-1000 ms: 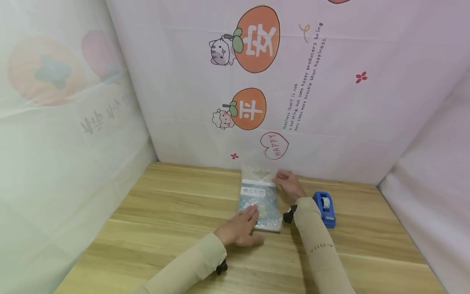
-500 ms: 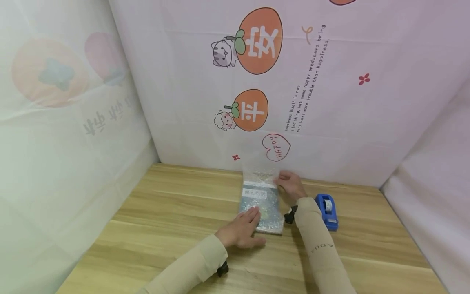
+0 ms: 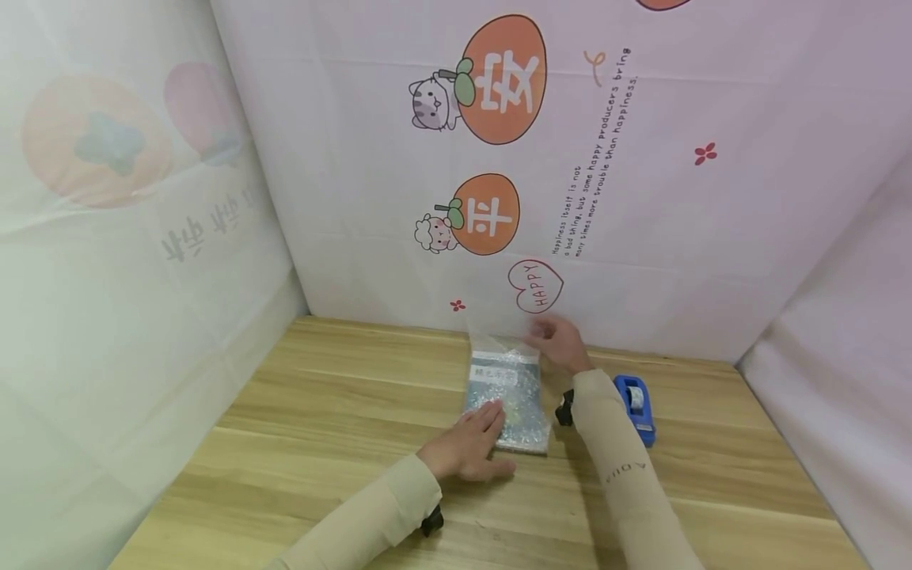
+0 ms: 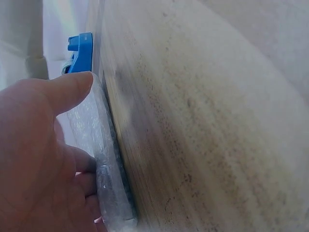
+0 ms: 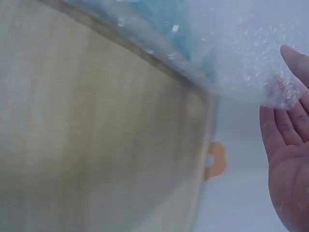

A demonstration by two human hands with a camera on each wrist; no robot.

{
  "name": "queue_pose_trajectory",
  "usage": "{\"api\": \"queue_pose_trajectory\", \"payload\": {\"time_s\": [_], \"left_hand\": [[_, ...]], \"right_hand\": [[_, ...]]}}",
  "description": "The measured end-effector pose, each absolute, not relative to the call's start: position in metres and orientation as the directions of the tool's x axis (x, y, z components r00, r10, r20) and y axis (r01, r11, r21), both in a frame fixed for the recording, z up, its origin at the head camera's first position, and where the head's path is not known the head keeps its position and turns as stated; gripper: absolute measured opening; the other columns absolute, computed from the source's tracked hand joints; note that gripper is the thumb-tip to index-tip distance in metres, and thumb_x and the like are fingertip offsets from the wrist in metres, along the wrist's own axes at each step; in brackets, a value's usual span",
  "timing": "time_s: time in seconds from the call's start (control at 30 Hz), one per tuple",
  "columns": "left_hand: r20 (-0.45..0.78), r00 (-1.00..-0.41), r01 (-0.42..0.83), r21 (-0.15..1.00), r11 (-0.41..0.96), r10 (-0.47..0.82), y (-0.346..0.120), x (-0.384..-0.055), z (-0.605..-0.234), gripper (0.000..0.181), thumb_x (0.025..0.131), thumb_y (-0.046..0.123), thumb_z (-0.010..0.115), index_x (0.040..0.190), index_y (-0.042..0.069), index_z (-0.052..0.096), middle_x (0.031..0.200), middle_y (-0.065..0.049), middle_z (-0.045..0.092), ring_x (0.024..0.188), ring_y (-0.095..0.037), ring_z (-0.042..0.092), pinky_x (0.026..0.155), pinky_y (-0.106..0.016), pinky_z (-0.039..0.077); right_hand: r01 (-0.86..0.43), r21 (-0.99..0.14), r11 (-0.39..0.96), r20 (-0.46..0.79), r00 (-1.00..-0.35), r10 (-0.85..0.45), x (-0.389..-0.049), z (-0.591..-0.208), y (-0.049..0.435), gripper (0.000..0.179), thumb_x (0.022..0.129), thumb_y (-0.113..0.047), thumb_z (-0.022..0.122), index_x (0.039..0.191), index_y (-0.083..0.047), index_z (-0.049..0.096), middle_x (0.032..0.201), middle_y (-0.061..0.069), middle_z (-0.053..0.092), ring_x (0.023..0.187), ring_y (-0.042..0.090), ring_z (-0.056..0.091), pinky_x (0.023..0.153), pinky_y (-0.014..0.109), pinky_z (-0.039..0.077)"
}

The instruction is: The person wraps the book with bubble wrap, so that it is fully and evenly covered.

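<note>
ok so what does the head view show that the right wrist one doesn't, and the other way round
Only the head view: the left hand resting on the wrapped item, the blue tape dispenser and the heart print reading HAPPY.

Only the right wrist view: the palm of the right hand, and an orange print just past the edge of the wooden table.

Both: the right hand, the bubble wrap with blue showing through it, and the wooden table.

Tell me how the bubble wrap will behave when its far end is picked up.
The bubble wrap is probably floppy, since its edge crumples at the right hand. It looks light for its size, being thin and see-through. Its glossy surface may make it a bit slippery.
</note>
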State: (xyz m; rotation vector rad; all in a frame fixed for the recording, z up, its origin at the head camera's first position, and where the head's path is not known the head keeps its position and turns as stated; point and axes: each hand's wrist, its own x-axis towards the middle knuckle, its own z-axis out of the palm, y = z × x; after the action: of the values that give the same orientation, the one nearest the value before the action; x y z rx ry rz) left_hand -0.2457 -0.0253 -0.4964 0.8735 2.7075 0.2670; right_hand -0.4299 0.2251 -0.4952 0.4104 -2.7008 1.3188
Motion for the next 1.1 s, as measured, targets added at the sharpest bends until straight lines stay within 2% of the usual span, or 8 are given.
{"api": "queue_pose_trajectory", "payload": {"time_s": [0.3, 0.63, 0.83, 1.1], "left_hand": [[-0.207, -0.776, 0.541, 0.266, 0.798, 0.596, -0.024, -0.244, -0.497, 0.093, 0.104, 0.066, 0.049, 0.169, 0.005, 0.022, 0.18, -0.009, 0.01, 0.167, -0.023, 0.011, 0.136, -0.04, 0.017], [-0.201, -0.768, 0.548, 0.283, 0.787, 0.608, -0.022, -0.244, -0.497, 0.093, 0.104, 0.066, 0.048, 0.168, 0.004, 0.022, 0.179, -0.011, 0.01, 0.167, -0.025, 0.012, 0.136, -0.042, 0.018], [-0.203, -0.768, 0.545, 0.29, 0.786, 0.608, -0.022, -0.243, -0.494, 0.093, 0.104, 0.064, 0.049, 0.168, 0.003, 0.021, 0.18, -0.011, 0.01, 0.167, -0.026, 0.01, 0.136, -0.041, 0.018], [-0.2, -0.769, 0.55, 0.28, 0.787, 0.608, -0.023, -0.246, -0.493, 0.092, 0.105, 0.063, 0.049, 0.168, 0.002, 0.021, 0.179, -0.013, 0.01, 0.167, -0.027, 0.011, 0.136, -0.041, 0.017]], "right_hand": [[-0.452, -0.585, 0.673, 0.24, -0.889, -0.389, -0.425, -0.459, 0.198, 0.041, 0.097, -0.008, 0.076, 0.135, 0.005, 0.067, 0.14, 0.025, 0.067, 0.129, 0.041, 0.066, 0.112, 0.052, 0.054], [-0.623, -0.271, 0.734, 0.302, -0.779, -0.55, -0.419, -0.444, 0.173, 0.019, 0.096, -0.01, 0.078, 0.113, -0.001, 0.078, 0.108, 0.013, 0.081, 0.1, 0.027, 0.078, 0.092, 0.042, 0.064], [-0.703, -0.198, 0.683, 0.386, -0.696, -0.605, -0.409, -0.441, 0.172, 0.01, 0.096, -0.007, 0.077, 0.103, -0.002, 0.081, 0.099, 0.011, 0.082, 0.09, 0.023, 0.078, 0.083, 0.039, 0.065], [-0.729, -0.165, 0.664, 0.367, -0.67, -0.645, -0.39, -0.431, 0.172, 0.008, 0.097, -0.007, 0.075, 0.1, -0.004, 0.081, 0.096, 0.009, 0.082, 0.086, 0.02, 0.078, 0.078, 0.037, 0.065]]}}
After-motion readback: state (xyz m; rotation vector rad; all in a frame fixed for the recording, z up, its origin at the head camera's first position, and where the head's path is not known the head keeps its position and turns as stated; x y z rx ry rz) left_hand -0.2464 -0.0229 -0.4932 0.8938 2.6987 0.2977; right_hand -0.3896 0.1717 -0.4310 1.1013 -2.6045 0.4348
